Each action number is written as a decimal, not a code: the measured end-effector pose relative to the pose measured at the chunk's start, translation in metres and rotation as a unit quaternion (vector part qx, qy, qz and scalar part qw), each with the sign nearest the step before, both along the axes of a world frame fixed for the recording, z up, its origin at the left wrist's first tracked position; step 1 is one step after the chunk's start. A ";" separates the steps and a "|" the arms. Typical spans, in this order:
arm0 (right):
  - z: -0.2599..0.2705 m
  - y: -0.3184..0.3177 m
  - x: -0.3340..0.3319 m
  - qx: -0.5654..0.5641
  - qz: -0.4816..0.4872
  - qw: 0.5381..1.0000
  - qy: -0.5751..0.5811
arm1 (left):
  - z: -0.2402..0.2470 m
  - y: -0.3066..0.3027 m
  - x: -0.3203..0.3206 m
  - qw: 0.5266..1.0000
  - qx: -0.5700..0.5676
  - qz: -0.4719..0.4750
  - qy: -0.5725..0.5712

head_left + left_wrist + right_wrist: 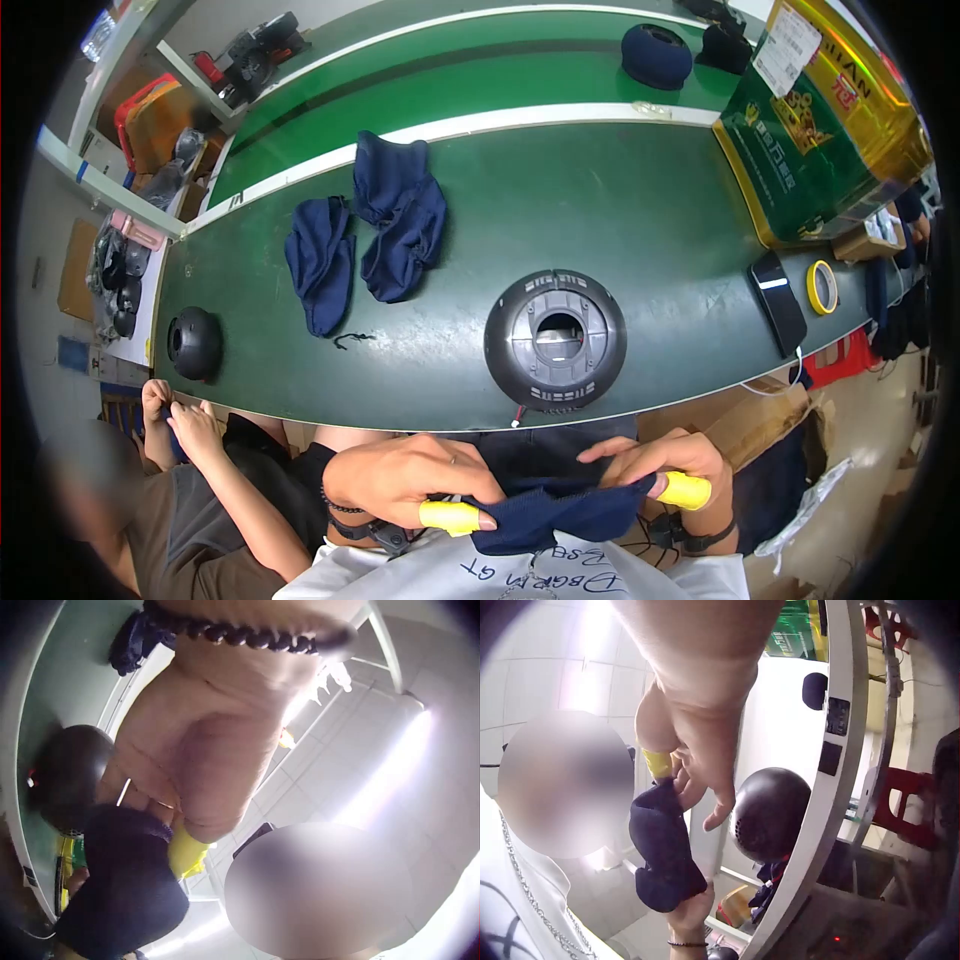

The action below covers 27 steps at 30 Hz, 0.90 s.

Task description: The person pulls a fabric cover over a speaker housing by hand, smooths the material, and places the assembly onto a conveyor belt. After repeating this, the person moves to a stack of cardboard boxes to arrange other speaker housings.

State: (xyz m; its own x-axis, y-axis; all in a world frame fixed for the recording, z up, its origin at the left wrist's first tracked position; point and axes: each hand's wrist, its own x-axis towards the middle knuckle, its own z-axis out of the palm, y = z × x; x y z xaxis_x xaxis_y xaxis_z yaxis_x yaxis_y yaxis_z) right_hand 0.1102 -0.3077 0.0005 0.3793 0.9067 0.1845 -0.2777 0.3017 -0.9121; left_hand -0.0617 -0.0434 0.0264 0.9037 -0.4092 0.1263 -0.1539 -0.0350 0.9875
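Note:
A piece of navy stretch fabric (560,515) hangs between my two hands in front of my chest, just off the table's near edge. My left hand (415,480) pinches its left end with a thumb wrapped in yellow tape. At the other end my right hand (675,465) holds the fabric with its own yellow-taped thumb, a finger pointing inward. In the left wrist view the cloth (127,877) looks like a tube or sleeve. Beyond my hands on the table sits a round black plastic shell (508,345), its open centre facing up.
Two more navy fabric pieces (405,215) lie on the green table (480,220). A black dome (195,343) is at the left edge, near another person's hands (190,420). To the right are a large green-and-gold tin (800,150), a phone (777,300) with a cable and yellow tape (822,288).

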 end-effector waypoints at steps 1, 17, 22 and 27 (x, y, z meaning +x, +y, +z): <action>0.004 0.002 0.001 -0.002 0.010 0.999 -0.036 | 0.002 0.000 0.002 1.000 -0.005 -0.003 0.004; -0.049 0.012 -0.022 -0.023 0.060 0.943 0.325 | -0.064 -0.042 -0.026 0.847 -0.447 0.277 0.072; -0.058 0.013 -0.040 -0.044 -0.007 0.945 0.325 | -0.067 -0.039 -0.030 0.852 -0.412 0.310 0.092; -0.049 -0.006 -0.036 0.022 0.009 0.934 0.356 | -0.070 -0.026 -0.020 0.861 -0.410 0.268 0.134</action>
